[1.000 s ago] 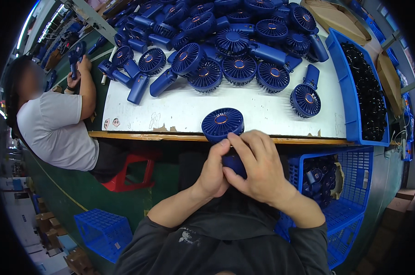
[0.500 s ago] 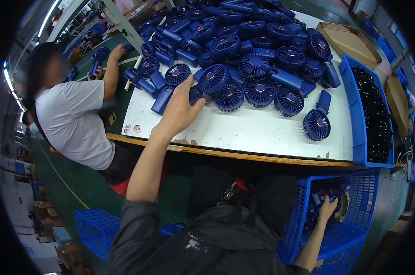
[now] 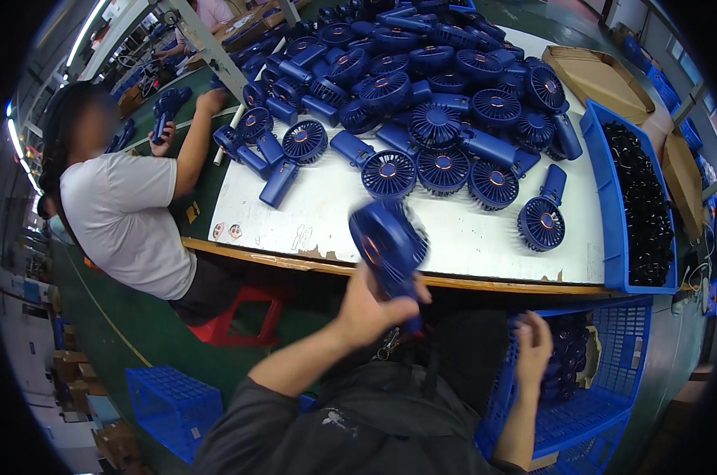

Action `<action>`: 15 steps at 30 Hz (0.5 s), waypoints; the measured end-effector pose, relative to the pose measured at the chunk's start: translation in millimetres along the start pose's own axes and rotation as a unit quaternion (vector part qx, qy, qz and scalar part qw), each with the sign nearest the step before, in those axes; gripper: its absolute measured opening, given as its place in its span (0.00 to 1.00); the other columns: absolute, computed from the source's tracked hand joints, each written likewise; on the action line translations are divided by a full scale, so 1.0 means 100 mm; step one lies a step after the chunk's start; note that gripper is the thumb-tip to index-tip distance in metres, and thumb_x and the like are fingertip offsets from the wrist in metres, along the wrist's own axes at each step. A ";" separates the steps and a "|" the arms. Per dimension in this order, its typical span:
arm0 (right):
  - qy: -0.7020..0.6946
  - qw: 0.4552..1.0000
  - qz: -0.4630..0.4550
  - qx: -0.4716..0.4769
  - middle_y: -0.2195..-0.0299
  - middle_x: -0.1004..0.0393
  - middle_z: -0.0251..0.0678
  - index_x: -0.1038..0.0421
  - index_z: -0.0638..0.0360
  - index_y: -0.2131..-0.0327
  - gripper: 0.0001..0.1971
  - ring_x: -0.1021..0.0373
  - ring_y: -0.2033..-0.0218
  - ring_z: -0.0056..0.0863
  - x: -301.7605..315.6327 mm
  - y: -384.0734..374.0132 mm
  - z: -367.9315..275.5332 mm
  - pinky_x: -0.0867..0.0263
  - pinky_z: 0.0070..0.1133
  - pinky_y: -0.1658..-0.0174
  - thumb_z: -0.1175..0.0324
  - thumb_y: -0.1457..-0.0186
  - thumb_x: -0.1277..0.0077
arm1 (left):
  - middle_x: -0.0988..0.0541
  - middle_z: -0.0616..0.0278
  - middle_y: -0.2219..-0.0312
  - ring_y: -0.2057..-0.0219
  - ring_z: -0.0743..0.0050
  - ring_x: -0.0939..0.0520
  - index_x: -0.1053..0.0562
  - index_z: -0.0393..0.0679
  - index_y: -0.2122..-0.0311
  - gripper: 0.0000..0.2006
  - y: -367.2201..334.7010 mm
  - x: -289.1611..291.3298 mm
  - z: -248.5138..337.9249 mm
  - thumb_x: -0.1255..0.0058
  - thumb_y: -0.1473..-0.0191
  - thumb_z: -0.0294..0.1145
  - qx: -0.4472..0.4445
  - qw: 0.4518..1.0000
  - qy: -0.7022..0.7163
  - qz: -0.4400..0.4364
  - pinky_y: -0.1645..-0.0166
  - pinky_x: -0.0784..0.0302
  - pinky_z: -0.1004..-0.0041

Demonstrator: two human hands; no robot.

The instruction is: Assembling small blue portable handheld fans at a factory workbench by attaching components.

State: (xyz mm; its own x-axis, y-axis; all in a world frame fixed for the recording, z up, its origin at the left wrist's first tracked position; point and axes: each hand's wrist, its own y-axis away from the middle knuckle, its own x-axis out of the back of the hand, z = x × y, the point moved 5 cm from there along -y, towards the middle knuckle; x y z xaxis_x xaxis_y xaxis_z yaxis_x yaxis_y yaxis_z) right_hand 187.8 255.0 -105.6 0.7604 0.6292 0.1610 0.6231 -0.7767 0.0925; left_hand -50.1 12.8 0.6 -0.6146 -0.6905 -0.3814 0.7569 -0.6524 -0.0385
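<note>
In front of my body, off the table's near edge, my left hand (image 3: 368,310) grips a dark blue handheld fan (image 3: 384,241) by its handle, the round head pointing up. Motion blurs the fan a little. My right hand (image 3: 532,348) is raised at the left rim of the blue crate (image 3: 623,348), fingers loosely apart and nothing seen in them. Inside that crate lie several dark blue fans (image 3: 562,360), partly shadowed. A large heap of similar fans (image 3: 437,127) covers the far part of the white table (image 3: 295,226). One separate fan (image 3: 542,222) lies at the near right.
A blue bin (image 3: 612,214) of small black parts stands at the table's right end, with an open cardboard box (image 3: 596,75) behind it. To the left sits a co-worker (image 3: 133,214) holding a fan, on a red stool (image 3: 243,317). Another blue crate (image 3: 176,408) rests on the floor.
My left hand has taken a fan from the heap's near edge and drawn it back toward me. My right hand has come up out of the crate.
</note>
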 end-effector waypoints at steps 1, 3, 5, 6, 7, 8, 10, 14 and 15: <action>-0.037 0.993 -0.107 0.020 0.52 0.27 0.43 0.35 0.64 0.44 0.22 0.28 0.53 0.29 -0.38 0.09 -0.34 0.31 0.25 0.49 0.66 0.38 0.47 | 0.23 0.56 0.58 0.56 0.71 0.21 0.43 0.37 0.40 0.41 0.09 -0.19 -0.11 0.30 0.54 0.37 0.007 0.995 0.101 -0.020 0.51 0.24 0.70; -0.177 0.953 -0.245 0.022 0.49 0.30 0.45 0.40 0.62 0.40 0.31 0.29 0.51 0.30 -0.95 0.35 -0.69 0.32 0.27 0.48 0.67 0.45 0.41 | 0.24 0.57 0.56 0.55 0.72 0.22 0.48 0.36 0.35 0.47 0.15 -0.34 -0.25 0.32 0.52 0.44 -0.053 0.991 0.114 0.043 0.48 0.26 0.73; -0.017 0.958 -0.285 -0.009 0.54 0.25 0.43 0.35 0.64 0.45 0.30 0.27 0.54 0.30 -1.22 0.49 -0.64 0.32 0.26 0.50 0.67 0.50 0.36 | 0.24 0.58 0.55 0.55 0.73 0.23 0.45 0.36 0.36 0.43 0.13 -0.35 -0.27 0.36 0.48 0.48 -0.060 0.994 0.033 0.081 0.48 0.27 0.74; 0.014 0.962 -0.270 0.047 0.61 0.23 0.44 0.32 0.66 0.50 0.26 0.25 0.61 0.29 -1.33 0.47 -0.87 0.30 0.25 0.56 0.66 0.51 0.35 | 0.24 0.58 0.56 0.55 0.74 0.23 0.42 0.36 0.37 0.41 0.08 -0.30 -0.27 0.36 0.48 0.49 -0.053 0.994 0.005 0.096 0.48 0.27 0.74; 0.066 0.964 -0.245 0.082 0.64 0.23 0.46 0.30 0.65 0.54 0.23 0.23 0.65 0.33 -1.39 0.49 -0.97 0.28 0.25 0.60 0.65 0.50 0.35 | 0.24 0.58 0.56 0.55 0.74 0.23 0.42 0.36 0.37 0.41 0.01 -0.27 -0.26 0.36 0.48 0.49 -0.045 0.996 0.018 0.078 0.48 0.27 0.74; 0.090 0.960 -0.210 0.159 0.65 0.24 0.47 0.31 0.64 0.54 0.22 0.23 0.68 0.40 -1.43 0.50 -1.10 0.27 0.28 0.65 0.64 0.50 0.36 | 0.23 0.54 0.56 0.57 0.65 0.20 0.37 0.35 0.41 0.32 -0.06 -0.23 -0.33 0.44 0.42 0.48 0.050 0.989 0.125 0.067 0.49 0.23 0.67; 0.148 0.895 -0.251 0.337 0.66 0.26 0.48 0.31 0.65 0.56 0.20 0.24 0.69 0.44 -1.50 0.43 -1.33 0.27 0.31 0.68 0.65 0.48 0.38 | 0.22 0.46 0.56 0.55 0.54 0.18 0.32 0.33 0.46 0.30 -0.07 -0.35 -0.45 0.59 0.36 0.54 0.252 0.924 0.288 -0.022 0.46 0.22 0.59; 0.299 0.845 -0.349 0.273 0.67 0.26 0.54 0.32 0.68 0.61 0.19 0.25 0.68 0.49 -1.34 0.14 -1.76 0.28 0.35 0.66 0.58 0.42 0.46 | 0.41 0.36 0.37 0.35 0.43 0.40 0.43 0.28 0.37 0.51 -0.08 -0.66 -0.38 0.48 0.49 0.67 0.123 0.926 0.253 -0.250 0.31 0.46 0.51; 0.312 0.824 -0.412 0.234 0.67 0.25 0.55 0.31 0.70 0.59 0.21 0.25 0.67 0.50 -1.22 0.00 -1.90 0.28 0.36 0.63 0.56 0.42 0.46 | 0.40 0.37 0.37 0.35 0.43 0.38 0.43 0.27 0.37 0.50 -0.06 -0.69 -0.39 0.42 0.51 0.61 0.148 0.935 0.216 -0.240 0.32 0.45 0.52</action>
State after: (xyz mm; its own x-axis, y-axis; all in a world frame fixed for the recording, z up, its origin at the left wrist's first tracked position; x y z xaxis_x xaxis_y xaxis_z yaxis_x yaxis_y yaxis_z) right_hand 59.9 172.8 61.6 -0.1067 0.6857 0.7201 0.9939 0.0941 0.0576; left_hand -3.6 76.0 -8.9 -0.6715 -0.1478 -0.7261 0.2833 -0.9567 -0.0672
